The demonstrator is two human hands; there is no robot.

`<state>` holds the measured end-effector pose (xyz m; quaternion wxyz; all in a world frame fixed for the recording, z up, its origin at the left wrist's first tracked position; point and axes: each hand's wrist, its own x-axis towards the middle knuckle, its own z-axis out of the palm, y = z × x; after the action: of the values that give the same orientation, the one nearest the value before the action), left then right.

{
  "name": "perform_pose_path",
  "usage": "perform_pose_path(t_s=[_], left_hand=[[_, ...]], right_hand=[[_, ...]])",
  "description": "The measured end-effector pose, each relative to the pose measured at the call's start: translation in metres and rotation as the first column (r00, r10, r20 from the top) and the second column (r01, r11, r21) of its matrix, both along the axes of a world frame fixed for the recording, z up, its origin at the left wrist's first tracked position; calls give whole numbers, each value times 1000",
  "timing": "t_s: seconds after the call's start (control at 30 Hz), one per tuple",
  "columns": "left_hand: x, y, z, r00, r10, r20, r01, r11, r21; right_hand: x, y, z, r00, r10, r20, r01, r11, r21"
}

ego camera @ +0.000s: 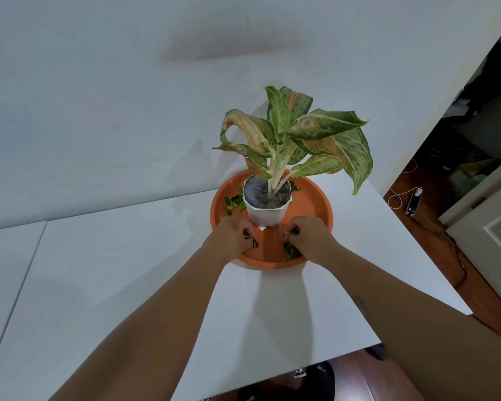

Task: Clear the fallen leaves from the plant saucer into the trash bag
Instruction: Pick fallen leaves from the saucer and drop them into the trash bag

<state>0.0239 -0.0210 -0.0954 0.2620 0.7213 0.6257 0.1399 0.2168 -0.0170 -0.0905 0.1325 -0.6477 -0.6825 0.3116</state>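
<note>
One orange plant saucer (315,204) sits on the white desk (128,270) towards its far right corner, and one white pot (265,215) stands in the middle of it. The pot holds a single plant (301,134) with broad green speckled foliage, several blades browned and yellowed, one curling down at the left.

The fallen leaves (235,202) all lie inside the saucer, in four small patches: a loose scatter left of the pot, a few scraps (295,187) just beside its back right edge, and one bunch at each hand on the near side. They are small, dark green with paler flecks, and crumpled.

Two bare hands reach in, apart, one each side of the pot's near face. The left hand (235,230) has its fingers curled down onto a bunch (253,242) of leaves, pinching it against the saucer floor. The right hand (310,233) is likewise curled round a larger clump (290,250), some of it trailing to the near rim.

On the wooden floor at right lie one power adapter (414,201) and its cables.
</note>
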Motion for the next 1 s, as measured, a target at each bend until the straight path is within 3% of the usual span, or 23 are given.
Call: perform_pose_path(t_s=[0.13, 0.27, 0.37, 0.63, 0.83, 1.0], left_hand=[[-1, 2, 3, 985, 108, 132, -105, 994, -32], [3, 2, 5, 964, 150, 221, -146, 989, -34], [8, -1, 9, 949, 185, 255, -173, 983, -67], [38, -8, 21, 874, 277, 398, -270, 960, -76], [78, -20, 23, 693, 423, 584, -408, 898, -167], [141, -24, 15, 477, 594, 648, -541, 779, -316]], right_hand=[[6, 2, 5, 964, -192, -185, 190, 981, -29], [14, -2, 11, 871, -327, -366, 302, 945, -124], [21, -2, 13, 831, -377, -410, 338, 926, -166], [41, 11, 12, 602, -446, -662, 311, 895, -320], [76, 25, 15, 447, -448, -775, 163, 892, -422], [130, 38, 18, 445, -422, -790, 25, 887, -460]])
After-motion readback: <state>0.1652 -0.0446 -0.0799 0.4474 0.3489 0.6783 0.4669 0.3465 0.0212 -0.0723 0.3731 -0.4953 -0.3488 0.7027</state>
